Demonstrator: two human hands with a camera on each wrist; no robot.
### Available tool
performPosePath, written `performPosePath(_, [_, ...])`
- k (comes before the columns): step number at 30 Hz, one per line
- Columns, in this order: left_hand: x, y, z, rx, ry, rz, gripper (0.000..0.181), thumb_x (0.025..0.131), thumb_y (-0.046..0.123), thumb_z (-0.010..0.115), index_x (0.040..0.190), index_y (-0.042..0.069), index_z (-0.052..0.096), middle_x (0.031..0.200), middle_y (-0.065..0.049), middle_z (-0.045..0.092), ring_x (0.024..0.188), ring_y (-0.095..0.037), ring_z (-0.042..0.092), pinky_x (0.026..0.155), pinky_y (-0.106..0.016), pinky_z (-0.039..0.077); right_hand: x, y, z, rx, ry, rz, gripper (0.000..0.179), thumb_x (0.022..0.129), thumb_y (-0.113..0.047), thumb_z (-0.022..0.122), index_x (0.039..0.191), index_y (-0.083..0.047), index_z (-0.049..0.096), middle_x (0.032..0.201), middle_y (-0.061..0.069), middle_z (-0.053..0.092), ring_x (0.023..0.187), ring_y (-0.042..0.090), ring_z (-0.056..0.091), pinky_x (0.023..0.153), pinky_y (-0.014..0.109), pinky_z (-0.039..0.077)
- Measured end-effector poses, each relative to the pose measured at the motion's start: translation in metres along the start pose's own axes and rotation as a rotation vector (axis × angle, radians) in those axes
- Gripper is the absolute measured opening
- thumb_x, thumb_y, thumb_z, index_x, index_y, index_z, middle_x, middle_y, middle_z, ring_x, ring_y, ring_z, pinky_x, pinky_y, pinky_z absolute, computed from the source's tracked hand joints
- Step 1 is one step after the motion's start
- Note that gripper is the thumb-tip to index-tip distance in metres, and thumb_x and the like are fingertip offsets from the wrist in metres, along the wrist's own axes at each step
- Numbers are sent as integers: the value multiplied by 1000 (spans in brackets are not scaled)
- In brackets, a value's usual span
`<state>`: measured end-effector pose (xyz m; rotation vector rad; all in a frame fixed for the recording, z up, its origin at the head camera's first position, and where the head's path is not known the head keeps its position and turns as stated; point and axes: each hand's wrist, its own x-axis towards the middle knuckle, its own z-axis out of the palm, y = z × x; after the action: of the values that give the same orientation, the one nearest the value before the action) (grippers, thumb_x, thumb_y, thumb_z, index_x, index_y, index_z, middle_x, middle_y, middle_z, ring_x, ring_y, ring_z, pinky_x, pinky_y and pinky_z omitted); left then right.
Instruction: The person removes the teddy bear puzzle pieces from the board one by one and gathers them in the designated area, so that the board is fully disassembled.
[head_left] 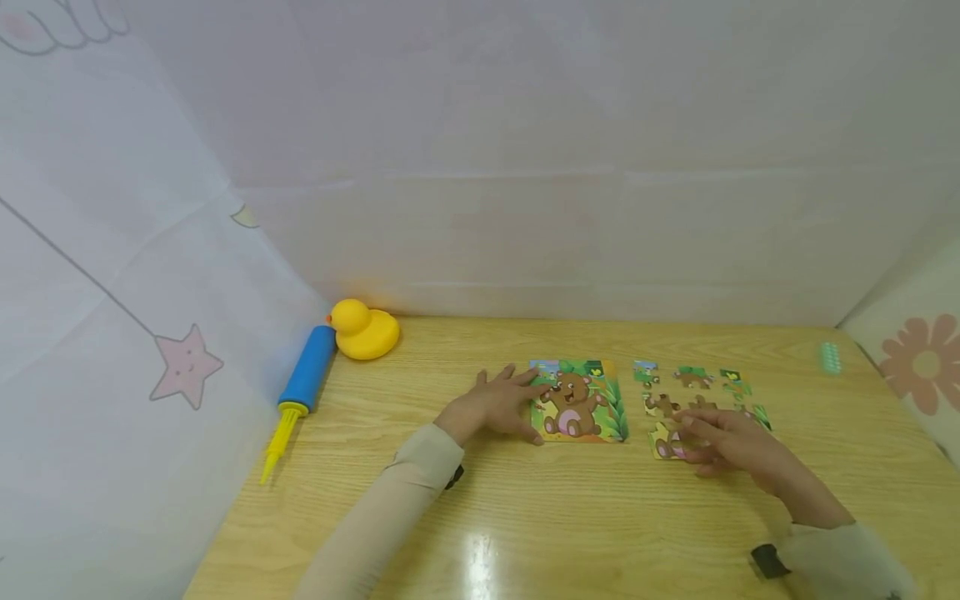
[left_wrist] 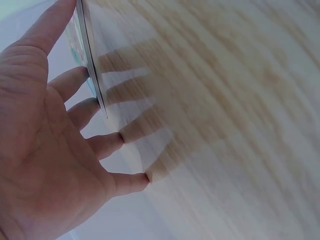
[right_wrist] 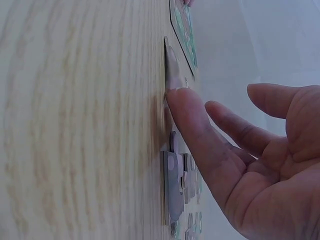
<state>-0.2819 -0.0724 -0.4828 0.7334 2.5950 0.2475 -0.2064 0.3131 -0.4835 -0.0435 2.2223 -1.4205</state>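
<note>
On the table lies a square bear picture puzzle (head_left: pixel 573 406), brown bear on a green ground. My left hand (head_left: pixel 497 406) rests at its left side with spread fingers, fingertips on its edge and on the table. To its right lie several loose jigsaw pieces (head_left: pixel 693 378) with parts of a similar bear. Over the front pieces hovers my right hand (head_left: pixel 738 444); in the right wrist view one fingertip touches a jigsaw piece (right_wrist: pixel 171 65) while the other fingers stay off the table. The hand hides some pieces in the head view.
A yellow rubber duck (head_left: pixel 366 332) and a blue hand pump (head_left: pixel 309 371) with a yellow nozzle lie at the left. Near the far right edge is a small green item (head_left: pixel 830 357). Pale printed cloth (head_left: pixel 525 233) hangs behind and beside the wooden table (head_left: pixel 570 533).
</note>
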Motion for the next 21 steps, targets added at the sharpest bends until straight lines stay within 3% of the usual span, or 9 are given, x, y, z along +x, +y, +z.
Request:
performPosePath(7, [-2,3,-1,-10,0,2,94,83,64,72,161,34,28,173,5,8,160,-35,4,119,-75,5,-2,1,-1,3,-11,0,67,107,-41,48,154,5,35,143,30,54,104,22,72,78,39,63])
performPosePath(13, [-3,3,0,-2,2,18,92,86,64,70,161,34,26,173,3,5,160,-34,2,120,-74,4,-4,-5,-3,-49,14,-30,68,108,-43,46,154,5,35,146,31,50,114,33,68,80,41,63])
performPosePath(18, [-4,0,3,-28,12,34,96,85,70,66,163,35,20,173,-5,-1,159,-38,-5,120,-73,1,1,-16,-3,-161,45,-127,64,109,-45,42,153,1,40,146,31,50,115,40,67,83,42,62])
performPosePath(21, [-3,-5,3,-28,67,42,103,85,76,61,164,37,8,172,-9,-8,157,-43,-12,119,-74,-1,8,-24,-1,-250,70,-233,59,110,-42,41,152,0,42,144,30,53,116,42,67,84,44,61])
